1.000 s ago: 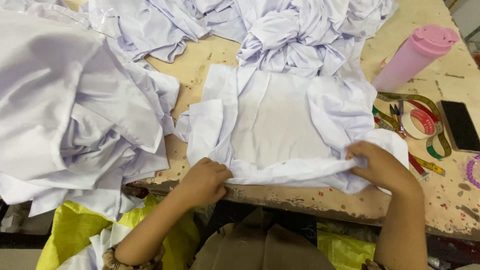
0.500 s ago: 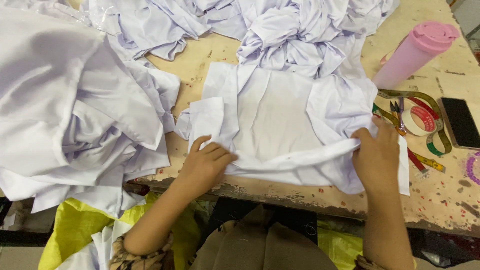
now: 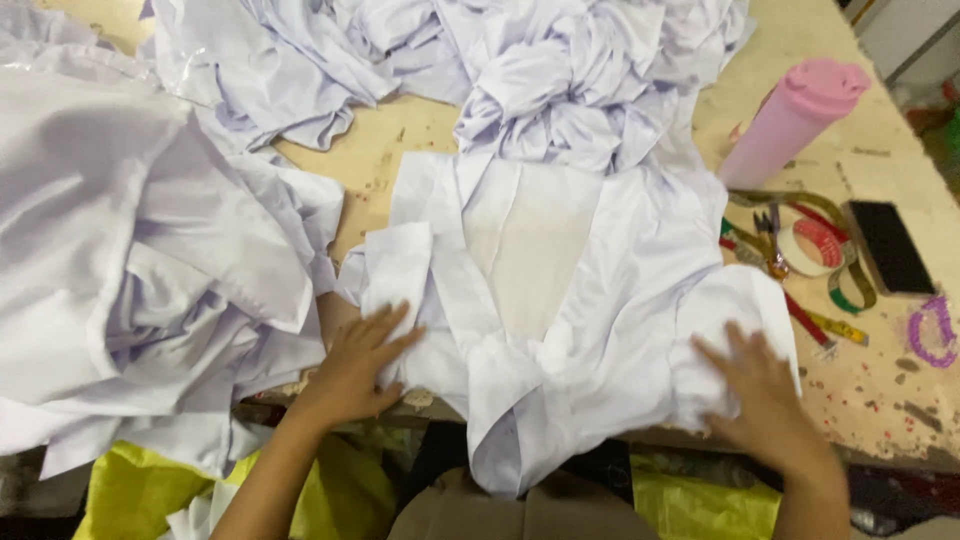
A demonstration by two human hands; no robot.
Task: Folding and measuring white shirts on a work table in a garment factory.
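Observation:
A white shirt (image 3: 560, 300) lies spread on the wooden table (image 3: 380, 150), its collar end hanging over the near edge. My left hand (image 3: 358, 358) lies flat, fingers spread, on the shirt's folded left sleeve. My right hand (image 3: 762, 395) presses flat on the folded right sleeve near the table's edge. Neither hand grips anything.
Heaps of white garments lie at the left (image 3: 130, 260) and along the back (image 3: 520, 70). At the right stand a pink bottle (image 3: 790, 120), a measuring tape (image 3: 835, 260), small snips (image 3: 772, 240), a black phone (image 3: 890, 245) and a purple band (image 3: 932, 330). Yellow fabric (image 3: 150, 490) lies below the table.
Both hands let go of the shirt's near edge and moved up onto it; they now lie flat with fingers spread. The shirt's lower part has dropped over the table edge.

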